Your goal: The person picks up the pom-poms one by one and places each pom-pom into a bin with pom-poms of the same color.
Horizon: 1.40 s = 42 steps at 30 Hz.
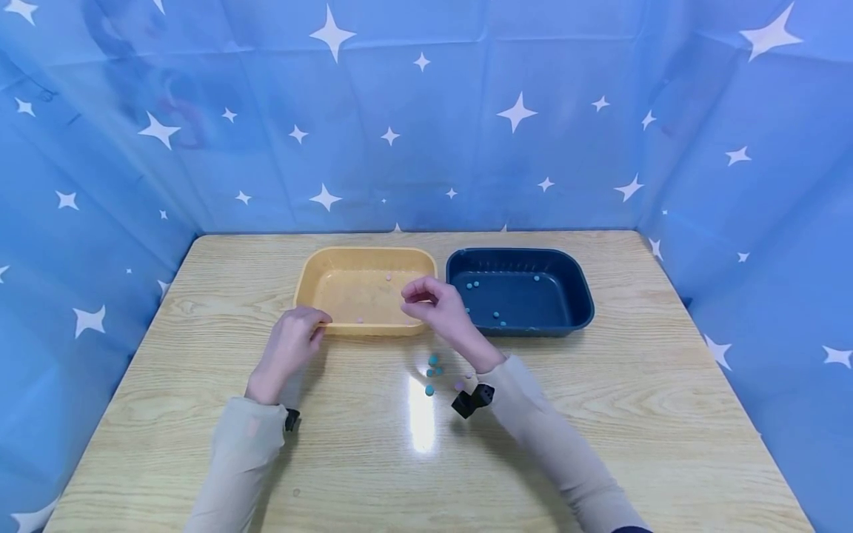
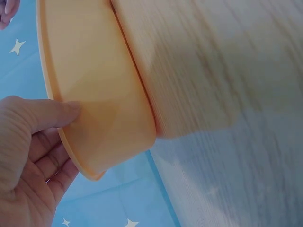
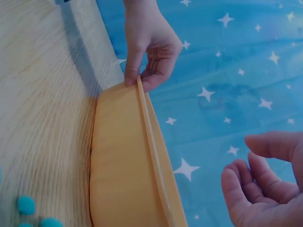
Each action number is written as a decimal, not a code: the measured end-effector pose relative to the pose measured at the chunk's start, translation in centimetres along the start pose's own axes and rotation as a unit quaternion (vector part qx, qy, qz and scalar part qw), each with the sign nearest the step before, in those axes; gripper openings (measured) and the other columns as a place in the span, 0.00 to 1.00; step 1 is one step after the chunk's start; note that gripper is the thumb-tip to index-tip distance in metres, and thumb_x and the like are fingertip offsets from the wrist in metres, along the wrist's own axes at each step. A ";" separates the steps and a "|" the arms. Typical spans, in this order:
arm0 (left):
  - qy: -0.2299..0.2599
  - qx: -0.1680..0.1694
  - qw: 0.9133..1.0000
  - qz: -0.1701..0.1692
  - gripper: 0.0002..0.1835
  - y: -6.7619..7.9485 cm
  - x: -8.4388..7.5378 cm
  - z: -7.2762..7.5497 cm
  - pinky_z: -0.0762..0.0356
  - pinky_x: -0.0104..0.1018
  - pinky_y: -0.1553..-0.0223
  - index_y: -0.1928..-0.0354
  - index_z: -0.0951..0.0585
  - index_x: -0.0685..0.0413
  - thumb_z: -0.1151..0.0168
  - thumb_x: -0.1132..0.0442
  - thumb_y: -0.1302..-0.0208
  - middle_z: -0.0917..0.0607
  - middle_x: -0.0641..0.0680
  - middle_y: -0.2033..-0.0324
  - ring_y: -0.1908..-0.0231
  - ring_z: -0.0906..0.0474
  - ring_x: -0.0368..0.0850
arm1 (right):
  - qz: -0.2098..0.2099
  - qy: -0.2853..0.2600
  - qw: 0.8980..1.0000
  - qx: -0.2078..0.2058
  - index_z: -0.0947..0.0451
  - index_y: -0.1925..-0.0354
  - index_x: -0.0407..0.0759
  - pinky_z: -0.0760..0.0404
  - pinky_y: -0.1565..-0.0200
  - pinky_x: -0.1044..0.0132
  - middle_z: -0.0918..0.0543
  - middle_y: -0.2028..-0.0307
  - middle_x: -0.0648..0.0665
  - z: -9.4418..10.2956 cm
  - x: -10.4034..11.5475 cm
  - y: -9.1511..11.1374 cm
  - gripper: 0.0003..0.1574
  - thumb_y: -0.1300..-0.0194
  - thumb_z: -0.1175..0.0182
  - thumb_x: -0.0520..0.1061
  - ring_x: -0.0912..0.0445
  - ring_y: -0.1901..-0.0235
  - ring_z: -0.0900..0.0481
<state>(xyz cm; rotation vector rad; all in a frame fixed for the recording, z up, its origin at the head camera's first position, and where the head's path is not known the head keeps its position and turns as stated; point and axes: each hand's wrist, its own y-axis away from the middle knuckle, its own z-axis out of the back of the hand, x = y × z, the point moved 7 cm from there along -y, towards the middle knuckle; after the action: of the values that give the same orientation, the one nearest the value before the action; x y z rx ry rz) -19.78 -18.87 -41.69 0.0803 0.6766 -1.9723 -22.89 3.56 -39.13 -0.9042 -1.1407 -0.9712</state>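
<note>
Now I have the left hand (image 1: 290, 342) pinching the yellow tray (image 1: 369, 329) by its rim; the right hand (image 1: 445, 307) hovers over that tray's right end, thumb and fingers parted, teal beads (image 1: 429, 373) in front.

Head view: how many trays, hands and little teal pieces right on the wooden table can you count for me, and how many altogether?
Trays: 2 (yellow tray, dark blue tray)
Hands: 2 (left hand, right hand)
Teal pieces visible on the table: 4
Total: 8
</note>
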 end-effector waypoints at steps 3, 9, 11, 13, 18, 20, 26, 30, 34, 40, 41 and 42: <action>-0.002 -0.003 1.000 -0.004 0.07 0.0 0.0 0.0 0.24 0.49 0.61 0.70 0.18 0.64 0.36 0.78 0.52 0.16 0.59 0.70 0.66 0.20 0.55 | -0.001 0.009 1.000 0.006 0.24 0.58 0.32 0.22 0.57 0.68 0.21 0.58 0.32 0.3 -0.1 0.5 0.11 0.41 0.39 0.34 0.49 0.59 0.22; -0.001 -0.002 1.000 -0.002 0.07 0.0 0.0 0.0 0.24 0.49 0.60 0.70 0.18 0.64 0.36 0.78 0.52 0.16 0.59 0.70 0.66 0.20 0.55 | -0.011 0.030 0.999 0.008 0.24 0.58 0.33 0.22 0.54 0.63 0.20 0.59 0.36 1.3 -0.6 1.8 0.11 0.41 0.38 0.34 0.49 0.59 0.22; -0.001 0.000 1.000 0.002 0.07 0.0 0.0 0.0 0.24 0.49 0.60 0.69 0.17 0.64 0.36 0.78 0.52 0.15 0.59 0.70 0.66 0.20 0.55 | -0.015 0.032 0.999 0.012 0.24 0.57 0.32 0.22 0.55 0.65 0.20 0.58 0.35 1.6 -0.8 2.3 0.12 0.41 0.38 0.34 0.49 0.59 0.22; -0.001 0.000 1.000 0.003 0.07 0.0 0.0 0.0 0.24 0.49 0.60 0.69 0.17 0.64 0.36 0.78 0.52 0.15 0.59 0.70 0.66 0.20 0.55 | -0.017 0.032 0.999 0.016 0.24 0.57 0.32 0.22 0.56 0.68 0.21 0.58 0.33 1.9 -1.1 2.7 0.12 0.41 0.38 0.34 0.48 0.59 0.22; 0.000 -0.005 1.000 0.000 0.07 0.1 -0.1 0.1 0.24 0.49 0.61 0.70 0.18 0.65 0.36 0.78 0.52 0.16 0.59 0.70 0.67 0.20 0.55 | -0.033 0.016 0.999 0.023 0.25 0.58 0.31 0.23 0.58 0.71 0.21 0.58 0.30 2.3 -2.0 3.8 0.12 0.41 0.39 0.33 0.49 0.60 0.22; 0.000 -0.007 1.000 -0.001 0.07 0.1 -0.1 0.2 0.24 0.49 0.61 0.70 0.18 0.65 0.36 0.79 0.53 0.16 0.59 0.71 0.67 0.20 0.55 | -0.039 0.013 0.999 0.024 0.25 0.58 0.30 0.23 0.57 0.71 0.22 0.58 0.30 2.5 -2.4 4.2 0.12 0.41 0.39 0.33 0.51 0.61 0.22; 0.000 -0.006 1.000 -0.003 0.07 0.0 -0.2 0.1 0.24 0.49 0.61 0.70 0.18 0.65 0.36 0.79 0.53 0.16 0.59 0.71 0.67 0.20 0.54 | -0.050 0.020 0.998 0.025 0.25 0.58 0.28 0.22 0.55 0.70 0.22 0.58 0.28 2.9 -3.4 5.6 0.13 0.44 0.39 0.29 0.51 0.60 0.21; 0.000 -0.010 1.000 -0.006 0.07 0.0 -0.2 0.2 0.24 0.49 0.61 0.70 0.18 0.65 0.36 0.79 0.53 0.16 0.59 0.71 0.67 0.20 0.55 | -0.070 0.032 0.997 0.030 0.25 0.57 0.31 0.22 0.54 0.67 0.22 0.57 0.29 3.0 -4.5 6.3 0.14 0.44 0.40 0.29 0.43 0.57 0.21; -0.001 -0.011 1.000 -0.006 0.07 0.1 -0.2 0.3 0.24 0.49 0.60 0.70 0.18 0.65 0.35 0.79 0.53 0.16 0.59 0.71 0.67 0.20 0.54 | -0.086 0.032 0.995 0.034 0.25 0.57 0.31 0.22 0.52 0.65 0.22 0.56 0.29 3.0 -5.5 6.8 0.14 0.44 0.39 0.29 0.41 0.57 0.22; 0.001 -0.007 1.000 -0.002 0.07 0.0 -0.1 0.2 0.24 0.50 0.60 0.70 0.18 0.64 0.35 0.79 0.53 0.15 0.59 0.71 0.67 0.20 0.54 | -0.091 0.022 0.995 0.042 0.26 0.58 0.28 0.22 0.55 0.68 0.23 0.58 0.29 2.9 -6.2 7.7 0.14 0.46 0.39 0.27 0.44 0.59 0.22; 0.001 -0.007 1.000 -0.002 0.07 0.0 -0.1 0.2 0.24 0.50 0.59 0.70 0.18 0.64 0.35 0.79 0.53 0.15 0.59 0.70 0.67 0.20 0.54 | -0.094 0.019 0.994 0.044 0.26 0.58 0.27 0.21 0.55 0.69 0.23 0.58 0.28 2.8 -6.4 7.8 0.14 0.46 0.39 0.27 0.44 0.59 0.22; 0.001 -0.007 1.000 -0.001 0.07 0.0 -0.1 0.2 0.24 0.50 0.59 0.70 0.18 0.64 0.35 0.79 0.53 0.15 0.59 0.70 0.67 0.20 0.54 | -0.096 0.015 0.994 0.047 0.26 0.58 0.27 0.21 0.56 0.69 0.23 0.59 0.28 2.8 -6.5 7.9 0.15 0.46 0.39 0.27 0.45 0.59 0.21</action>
<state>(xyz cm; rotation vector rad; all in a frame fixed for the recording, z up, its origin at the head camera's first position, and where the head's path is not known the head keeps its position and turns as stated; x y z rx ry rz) -19.64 -18.87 -41.52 0.0730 0.6912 -1.9700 -17.13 9.69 -45.69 -0.7109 -1.2538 -1.0734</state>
